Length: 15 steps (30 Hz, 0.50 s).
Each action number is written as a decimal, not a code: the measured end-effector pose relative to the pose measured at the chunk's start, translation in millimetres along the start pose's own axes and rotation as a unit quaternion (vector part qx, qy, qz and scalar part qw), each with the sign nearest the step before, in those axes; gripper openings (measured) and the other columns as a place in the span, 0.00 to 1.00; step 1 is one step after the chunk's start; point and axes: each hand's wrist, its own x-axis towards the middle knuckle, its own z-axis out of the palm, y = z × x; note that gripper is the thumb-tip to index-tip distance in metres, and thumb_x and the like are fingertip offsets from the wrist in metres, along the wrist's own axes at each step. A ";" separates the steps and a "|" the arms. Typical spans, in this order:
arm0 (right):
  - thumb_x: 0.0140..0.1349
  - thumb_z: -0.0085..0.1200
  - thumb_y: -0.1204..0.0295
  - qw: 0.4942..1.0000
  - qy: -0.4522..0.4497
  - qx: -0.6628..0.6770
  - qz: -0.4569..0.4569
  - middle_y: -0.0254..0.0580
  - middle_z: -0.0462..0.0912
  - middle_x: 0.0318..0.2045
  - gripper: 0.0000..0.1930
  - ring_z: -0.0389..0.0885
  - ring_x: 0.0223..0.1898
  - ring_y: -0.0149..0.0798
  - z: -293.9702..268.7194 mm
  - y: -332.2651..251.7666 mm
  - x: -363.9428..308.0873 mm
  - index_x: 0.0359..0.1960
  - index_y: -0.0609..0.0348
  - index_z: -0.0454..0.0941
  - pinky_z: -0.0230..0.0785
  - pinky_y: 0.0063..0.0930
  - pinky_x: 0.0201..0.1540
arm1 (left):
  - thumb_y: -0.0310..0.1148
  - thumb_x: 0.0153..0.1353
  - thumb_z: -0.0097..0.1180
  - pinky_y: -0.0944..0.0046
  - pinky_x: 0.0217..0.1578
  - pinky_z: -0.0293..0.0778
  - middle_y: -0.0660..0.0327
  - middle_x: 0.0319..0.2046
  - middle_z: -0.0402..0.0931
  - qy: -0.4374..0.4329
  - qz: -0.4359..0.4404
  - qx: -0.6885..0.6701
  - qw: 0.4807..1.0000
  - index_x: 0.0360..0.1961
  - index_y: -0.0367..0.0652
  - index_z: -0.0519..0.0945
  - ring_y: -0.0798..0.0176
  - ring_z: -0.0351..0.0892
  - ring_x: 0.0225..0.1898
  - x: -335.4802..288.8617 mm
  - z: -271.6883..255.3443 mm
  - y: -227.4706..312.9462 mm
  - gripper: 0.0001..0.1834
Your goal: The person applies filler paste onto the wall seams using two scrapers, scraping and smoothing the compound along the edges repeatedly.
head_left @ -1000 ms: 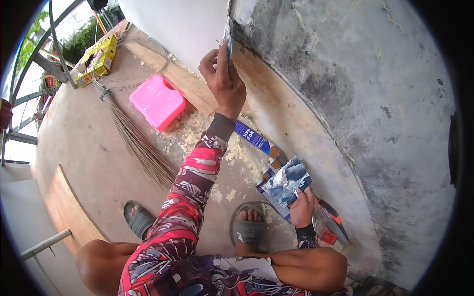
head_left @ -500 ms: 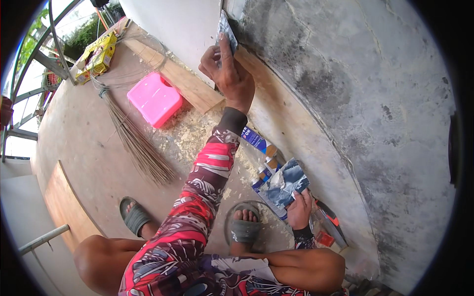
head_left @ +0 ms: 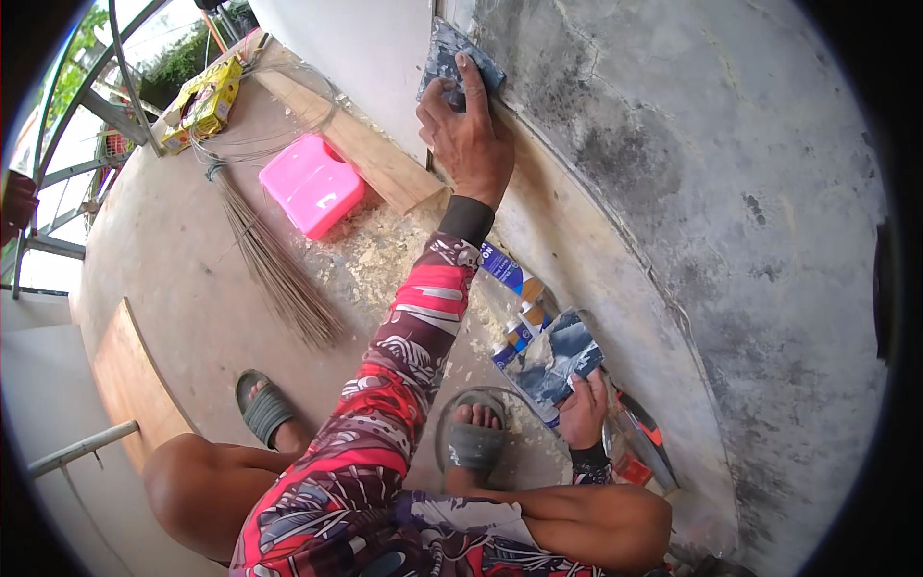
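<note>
My left hand (head_left: 471, 144) reaches up and grips a flat, putty-smeared blue-grey spreader (head_left: 457, 60). One finger lies extended along its face while the others curl at its edge. The spreader is at the corner between the white surface (head_left: 356, 43) and the rough grey wall (head_left: 692, 183). Lower down, my right hand (head_left: 584, 409) holds a second blue-grey plate (head_left: 574, 351), with whitish putty (head_left: 541, 354) heaped on it. Blue-and-white cartridges (head_left: 510, 274) lie beneath and beyond this plate, partly covered by it.
A pink case (head_left: 310, 188), a stick broom (head_left: 274, 260) and a wooden plank (head_left: 361, 144) lie on the floor among pale flakes. Farther left sits a yellow box (head_left: 207, 101). An orange-and-black handled tool (head_left: 642, 418) rests by the wall, right of my right hand.
My left hand has moved a little right and turned the spreader, so more of its face shows. The right hand still holds its plate in nearly the same place.
</note>
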 end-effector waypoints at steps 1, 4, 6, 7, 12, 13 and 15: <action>0.71 0.45 0.78 0.997 0.002 0.065 0.028 0.42 0.77 0.58 0.21 0.77 0.58 0.36 -0.5 1.7 0.6 0.65 0.66 0.69 0.71 0.32 0.61 | 0.24 0.58 0.57 0.43 0.52 0.65 0.43 0.56 0.64 0.002 0.003 -0.002 1.000 0.76 0.51 0.61 0.41 0.67 0.53 0.1 -1.6 0.4 0.43; 0.71 0.44 0.79 0.987 -0.009 0.149 0.059 0.43 0.77 0.58 0.21 0.77 0.58 0.36 2.3 -4.8 3.2 0.65 0.65 0.69 0.71 0.32 0.61 | 0.26 0.62 0.57 0.46 0.51 0.70 0.41 0.52 0.67 -0.006 0.010 -0.017 1.000 0.74 0.48 0.66 0.40 0.70 0.51 0.7 -3.8 -3.0 0.37; 0.71 0.43 0.79 0.984 -0.018 0.165 0.060 0.43 0.77 0.58 0.21 0.77 0.58 0.36 0.3 -7.1 2.6 0.66 0.65 0.69 0.71 0.32 0.61 | 0.28 0.63 0.58 0.47 0.50 0.72 0.41 0.51 0.68 -0.016 0.012 -0.033 0.999 0.73 0.47 0.67 0.40 0.71 0.50 -1.9 -3.1 -5.1 0.35; 0.71 0.43 0.79 0.981 -0.022 0.184 0.061 0.43 0.77 0.59 0.21 0.77 0.58 0.37 1.4 -6.5 2.7 0.66 0.66 0.68 0.72 0.33 0.61 | 0.28 0.63 0.58 0.48 0.49 0.73 0.41 0.50 0.69 -0.016 0.016 -0.022 0.999 0.72 0.46 0.67 0.40 0.72 0.49 -4.1 -4.9 -7.3 0.35; 0.71 0.43 0.80 0.976 -0.027 0.208 0.055 0.43 0.77 0.59 0.22 0.77 0.59 0.37 0.6 -8.0 1.2 0.66 0.66 0.68 0.72 0.34 0.62 | 0.27 0.61 0.58 0.50 0.47 0.75 0.43 0.50 0.70 -0.047 -0.007 0.006 0.999 0.72 0.45 0.68 0.42 0.74 0.49 -20.6 -11.3 -14.3 0.36; 0.71 0.43 0.80 0.980 -0.030 0.192 0.041 0.43 0.77 0.59 0.22 0.77 0.59 0.37 0.1 -5.4 1.9 0.66 0.66 0.68 0.72 0.34 0.62 | 0.25 0.60 0.57 0.50 0.46 0.75 0.44 0.50 0.70 -0.051 -0.008 -0.021 0.998 0.72 0.44 0.68 0.43 0.74 0.49 -23.4 -16.6 -19.3 0.36; 0.70 0.43 0.79 0.984 -0.034 0.176 0.025 0.43 0.77 0.59 0.22 0.77 0.59 0.38 -0.7 -0.5 2.9 0.65 0.66 0.68 0.72 0.35 0.62 | 0.23 0.58 0.56 0.51 0.46 0.75 0.45 0.51 0.70 -0.053 -0.010 -0.048 0.997 0.72 0.42 0.68 0.43 0.75 0.49 -26.2 -19.4 -22.6 0.37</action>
